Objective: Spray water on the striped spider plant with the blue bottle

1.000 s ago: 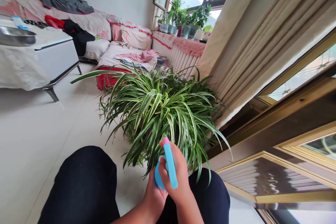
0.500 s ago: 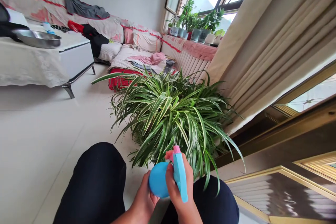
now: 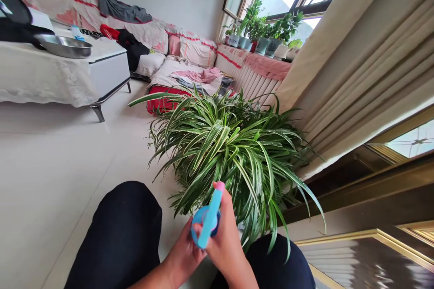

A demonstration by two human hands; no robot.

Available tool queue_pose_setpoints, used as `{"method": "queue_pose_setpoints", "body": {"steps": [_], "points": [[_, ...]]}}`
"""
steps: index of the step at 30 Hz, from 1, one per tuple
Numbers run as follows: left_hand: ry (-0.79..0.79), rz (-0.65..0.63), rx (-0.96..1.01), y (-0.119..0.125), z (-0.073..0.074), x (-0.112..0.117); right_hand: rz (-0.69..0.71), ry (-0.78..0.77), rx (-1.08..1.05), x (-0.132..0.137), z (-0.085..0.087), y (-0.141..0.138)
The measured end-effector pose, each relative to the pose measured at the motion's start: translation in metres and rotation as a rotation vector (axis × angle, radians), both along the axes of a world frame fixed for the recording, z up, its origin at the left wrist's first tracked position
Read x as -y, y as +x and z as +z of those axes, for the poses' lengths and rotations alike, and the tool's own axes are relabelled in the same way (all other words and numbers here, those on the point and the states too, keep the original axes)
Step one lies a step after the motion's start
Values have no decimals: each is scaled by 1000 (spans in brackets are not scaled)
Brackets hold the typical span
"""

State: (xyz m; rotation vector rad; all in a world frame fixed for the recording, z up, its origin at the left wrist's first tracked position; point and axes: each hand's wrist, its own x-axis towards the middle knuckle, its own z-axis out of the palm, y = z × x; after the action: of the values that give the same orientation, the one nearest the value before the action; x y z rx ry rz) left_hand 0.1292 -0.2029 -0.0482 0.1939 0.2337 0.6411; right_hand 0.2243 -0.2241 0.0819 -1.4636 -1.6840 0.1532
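A blue spray bottle (image 3: 209, 217) with a pink nozzle is held between my knees, its head pointing away toward the plant. My right hand (image 3: 224, 235) is closed round the neck and trigger. Lower down, my left hand (image 3: 185, 246) is wrapped about the bottle's body; part of its fingers is hidden. Just beyond the nozzle spreads a large spider plant (image 3: 224, 144) with long green and pale-striped leaves, some shiny with wet drops. Its pot is hidden under the foliage.
A low table (image 3: 108, 74) with a metal basin (image 3: 64, 46) stands at the left. Behind the plant is a sofa (image 3: 200, 52) with clothes on it. Potted plants (image 3: 262, 36) line the windowsill. A beige curtain (image 3: 356, 54) and brown-gold panelling (image 3: 339, 253) close off the right.
The spray bottle has turned upright and its head now tilts left, with the nozzle swung slightly left. Both hands still hold it. The view has shifted a little to the left.
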Motion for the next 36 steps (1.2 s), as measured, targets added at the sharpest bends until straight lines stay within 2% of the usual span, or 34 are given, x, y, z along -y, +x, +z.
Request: {"method": "queue_pose_setpoints", "body": {"steps": [2, 4, 9, 16, 19, 26, 30, 36], "points": [[-133, 6, -62, -3, 6, 2, 26, -19, 51, -5, 2, 1], [-233, 28, -86, -4, 14, 2, -38, 14, 51, -9, 1, 3], [-310, 34, -93, -7, 25, 3, -167, 126, 79, -16, -1, 6], [-311, 130, -31, -11, 15, 2, -158, 151, 16, -15, -7, 3], [-281, 125, 44, -10, 12, 0, -155, 161, 6, -15, -10, 2], [-227, 104, 75, -9, 4, -1, -121, 160, 31, -18, -10, 1], [-287, 107, 20, -7, 2, -1, -109, 139, 26, -20, -11, 0], [-315, 127, -56, -5, 7, -1, -111, 153, 9, -20, -10, 4]]}}
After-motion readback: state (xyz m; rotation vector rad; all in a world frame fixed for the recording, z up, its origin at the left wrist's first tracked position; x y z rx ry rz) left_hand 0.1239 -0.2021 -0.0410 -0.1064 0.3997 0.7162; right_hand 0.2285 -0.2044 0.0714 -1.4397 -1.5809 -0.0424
